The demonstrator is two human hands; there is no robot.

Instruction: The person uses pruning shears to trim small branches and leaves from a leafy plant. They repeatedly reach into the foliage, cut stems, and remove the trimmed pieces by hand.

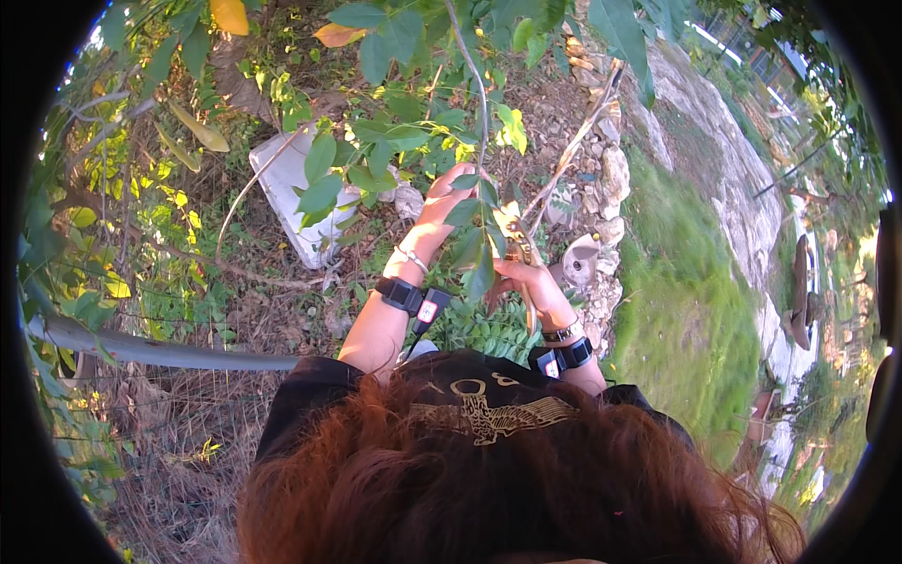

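Note:
My left hand [451,189] is raised at the middle of the view, its fingers closed around the thin stem of a leafy branch [482,106] that hangs from above. Green leaves [481,271] on this branch droop between my hands and partly cover them. My right hand [527,276], lower and to the right, grips a narrow hand tool [520,243] with brown and gold-coloured parts. One slim handle of it points down past my palm. The tool's upper end lies close to the leaves; glare and foliage keep its exact kind from showing.
A white slab [292,204] lies tilted on the leaf-strewn ground. A grey rail [162,350] crosses at left above wire fencing. Dry sticks [574,144] lean near a border of rough stones [614,176], with grass [676,303] beyond. Long seed pods [201,128] hang upper left.

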